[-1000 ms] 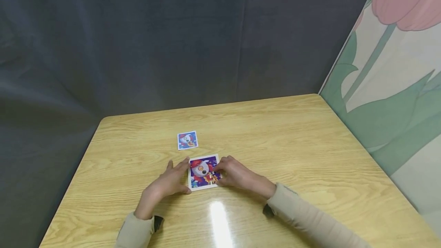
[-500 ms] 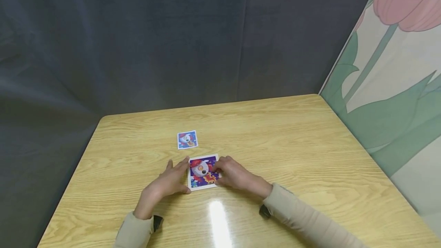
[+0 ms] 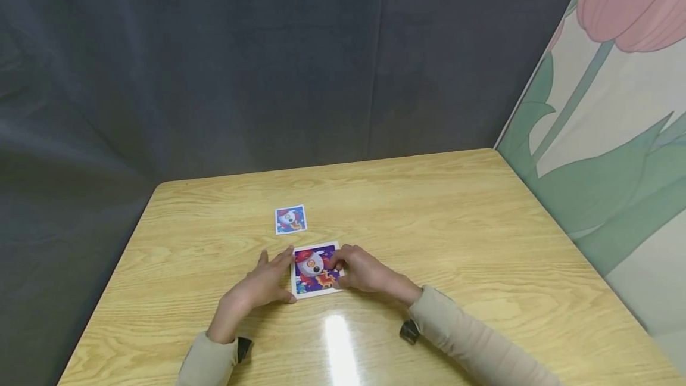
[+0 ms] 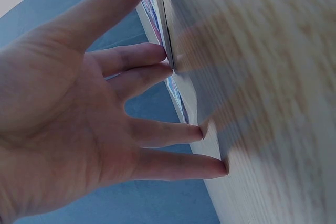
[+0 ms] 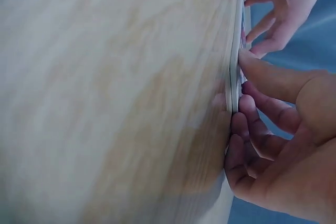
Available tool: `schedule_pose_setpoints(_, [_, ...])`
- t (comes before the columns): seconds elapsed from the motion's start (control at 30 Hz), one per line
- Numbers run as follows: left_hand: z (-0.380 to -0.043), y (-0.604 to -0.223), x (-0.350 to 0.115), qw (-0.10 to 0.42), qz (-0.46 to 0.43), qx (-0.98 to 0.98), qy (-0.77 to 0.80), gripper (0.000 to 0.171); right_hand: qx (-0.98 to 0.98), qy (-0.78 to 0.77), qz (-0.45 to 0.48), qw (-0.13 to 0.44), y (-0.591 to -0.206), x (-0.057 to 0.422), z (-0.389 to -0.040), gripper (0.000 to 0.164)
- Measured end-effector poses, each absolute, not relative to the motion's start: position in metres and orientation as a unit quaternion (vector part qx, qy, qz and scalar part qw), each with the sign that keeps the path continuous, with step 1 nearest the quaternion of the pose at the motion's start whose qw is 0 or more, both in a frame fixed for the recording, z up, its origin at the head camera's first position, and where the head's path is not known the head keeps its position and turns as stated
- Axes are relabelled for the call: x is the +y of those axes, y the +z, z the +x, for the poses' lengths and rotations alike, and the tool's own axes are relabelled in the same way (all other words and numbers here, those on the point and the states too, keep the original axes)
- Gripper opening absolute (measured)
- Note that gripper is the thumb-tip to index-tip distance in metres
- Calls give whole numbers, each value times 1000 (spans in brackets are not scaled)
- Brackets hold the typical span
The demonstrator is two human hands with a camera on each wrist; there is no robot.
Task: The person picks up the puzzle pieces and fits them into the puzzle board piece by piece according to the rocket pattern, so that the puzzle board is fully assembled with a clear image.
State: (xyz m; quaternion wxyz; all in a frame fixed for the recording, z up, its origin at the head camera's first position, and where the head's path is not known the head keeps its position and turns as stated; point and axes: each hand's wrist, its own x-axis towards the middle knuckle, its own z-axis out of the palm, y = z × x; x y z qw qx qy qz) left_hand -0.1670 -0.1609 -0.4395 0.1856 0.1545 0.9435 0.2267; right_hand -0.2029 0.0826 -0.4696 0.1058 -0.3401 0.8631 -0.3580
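A square picture board point(image 3: 311, 265) with a white border and a purple, red and grey cartoon print lies flat on the table. My left hand point(image 3: 261, 285) has its fingers spread along the board's left edge; in the left wrist view the straight fingertips touch the edge and the table. At the opposite side, my right hand point(image 3: 364, 269) has curled fingers. Its thumb and fingertips grip the board's right side, partly over the print, and cover that part. In the right wrist view, several fingers fold down beside the board's edge point(image 5: 234, 80). Whether a loose piece lies under them is hidden.
Behind the board lies a smaller square card point(image 3: 290, 219) with a similar cartoon print. Both lie on a wood-grain table point(image 3: 429, 213). A dark curtain point(image 3: 268, 64) hangs along the back, and a flower-painted wall point(image 3: 600, 195) borders the right side.
The right fingertips have shifted slightly left over the print, and the right forearm a little left too. A pale patch near them on the print no longer shows. The left hand stays put.
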Motion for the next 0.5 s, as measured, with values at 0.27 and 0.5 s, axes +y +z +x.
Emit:
schedule_pose_setpoints(0.27, [-162,-437,-160,187,150,943,229,86,862,-341,-362,100,-470,88,-196,31])
schedule_pose_setpoints(0.5, [-159,-438,-160,185,148,944,231,87,880,-289,-366,89,-459,94,-180,32])
